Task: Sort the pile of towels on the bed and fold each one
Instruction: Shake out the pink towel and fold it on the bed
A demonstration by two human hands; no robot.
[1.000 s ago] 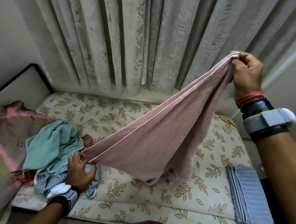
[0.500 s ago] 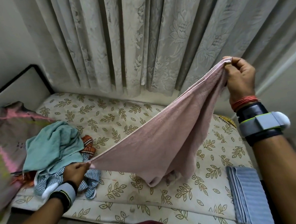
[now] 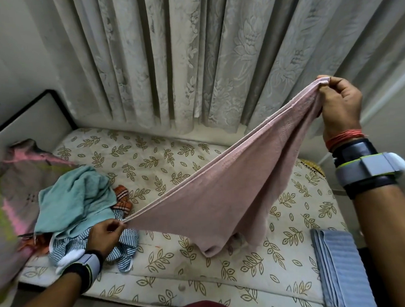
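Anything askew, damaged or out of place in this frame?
Nothing stands out. The pink towel hangs stretched between the left hand and the raised right hand, undamaged. The unsorted pile sits on the mattress; a folded grey towel lies near its right edge.

single head view, looking forward and down over bed [image 3: 197,158] toward curtain [image 3: 190,47], hands close.
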